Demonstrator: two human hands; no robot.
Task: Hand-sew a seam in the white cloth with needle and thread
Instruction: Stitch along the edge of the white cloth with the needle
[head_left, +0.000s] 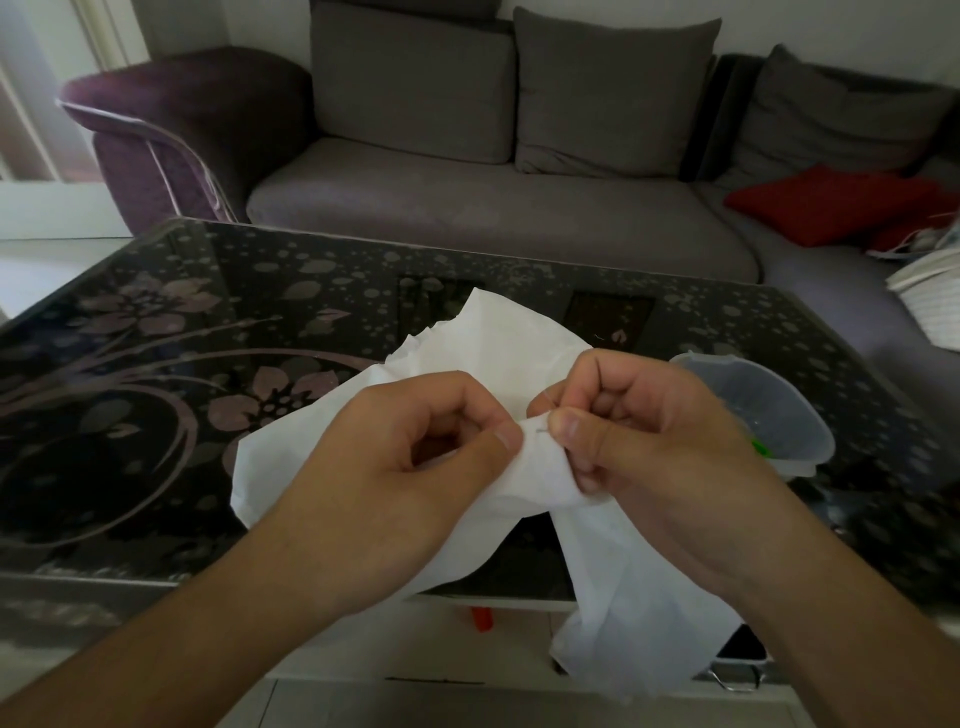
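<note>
The white cloth (498, 353) is held up above the dark glass table (208, 322), one part draped on the tabletop and another hanging off the near edge. My left hand (410, 457) pinches a fold of the cloth between thumb and curled fingers. My right hand (649, 441) pinches the cloth right beside it, thumb tip nearly touching the left thumb. A thin needle (542, 429) shows as a short dark line in the fold between the two thumbs. The thread is too fine to make out.
A translucent plastic container (769, 410) with something green inside stands on the table to the right of my right hand. A grey sofa (467, 208) with a red cushion (831, 208) lies behind the table. An orange object (483, 618) lies below the table edge.
</note>
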